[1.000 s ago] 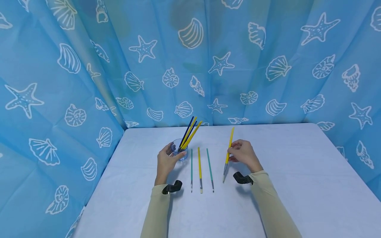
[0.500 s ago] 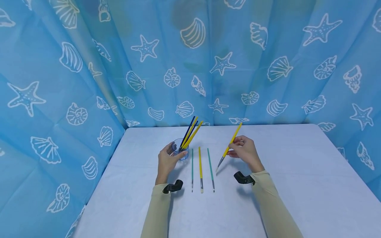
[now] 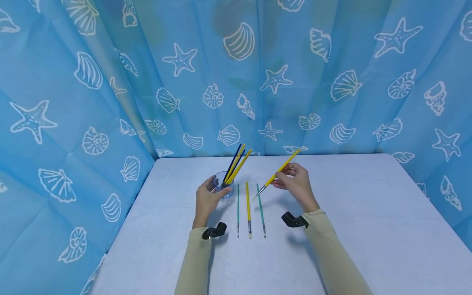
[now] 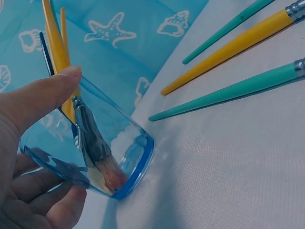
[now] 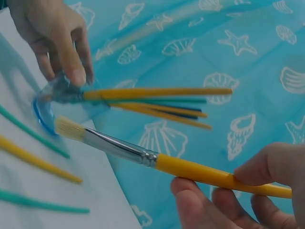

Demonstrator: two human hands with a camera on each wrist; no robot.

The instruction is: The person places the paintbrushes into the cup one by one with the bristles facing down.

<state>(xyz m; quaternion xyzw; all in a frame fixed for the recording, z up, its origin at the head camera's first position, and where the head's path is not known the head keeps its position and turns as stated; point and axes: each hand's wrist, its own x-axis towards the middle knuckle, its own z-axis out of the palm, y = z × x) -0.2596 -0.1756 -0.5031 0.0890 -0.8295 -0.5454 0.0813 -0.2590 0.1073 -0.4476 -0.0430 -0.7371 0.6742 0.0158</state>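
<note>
My left hand point(image 3: 206, 203) grips a clear blue cup point(image 4: 147, 155), thumb on the near side and fingers around the other. Inside stand several paintbrushes point(image 3: 239, 166) with yellow and dark handles, bristles down and handles leaning right. A yellow paintbrush point(image 5: 190, 172) is pinched between the thumb and fingers of my right hand point(image 3: 296, 184). It slants with its pale bristles point(image 5: 69, 130) down and to the left, above the table and apart from the cup. Below its tip lies a green paintbrush point(image 3: 261, 213), the rightmost of three loose ones.
The other two loose paintbrushes, one yellow point(image 3: 248, 205) and one green point(image 3: 238, 211), lie side by side between my hands, bristles toward me. A white cloth covers the table point(image 3: 368, 229). Behind it hangs a blue curtain point(image 3: 250, 78) with shell prints.
My right hand has carried the yellow paintbrush left, tilting it so its bristles swing up and toward the cup. The left hand, cup and loose paintbrushes have stayed put.
</note>
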